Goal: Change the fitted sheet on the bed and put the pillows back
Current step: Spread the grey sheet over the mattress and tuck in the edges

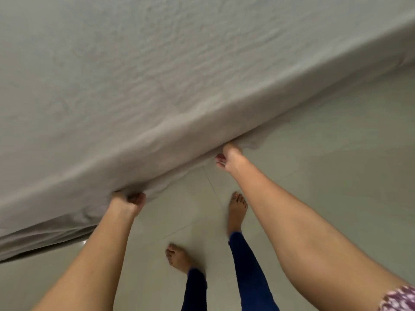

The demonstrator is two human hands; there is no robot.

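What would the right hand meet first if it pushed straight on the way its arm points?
The right hand already grips the sheet hem at the bed's side; straight on it would likely press into the covered mattress edge, though depth is unclear.

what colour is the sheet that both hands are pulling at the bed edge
Plain light grey fitted sheet, no pattern, seen in the head view.

Single head view — looks steeply down, close over bed edge (157, 135) and floor (336, 153).
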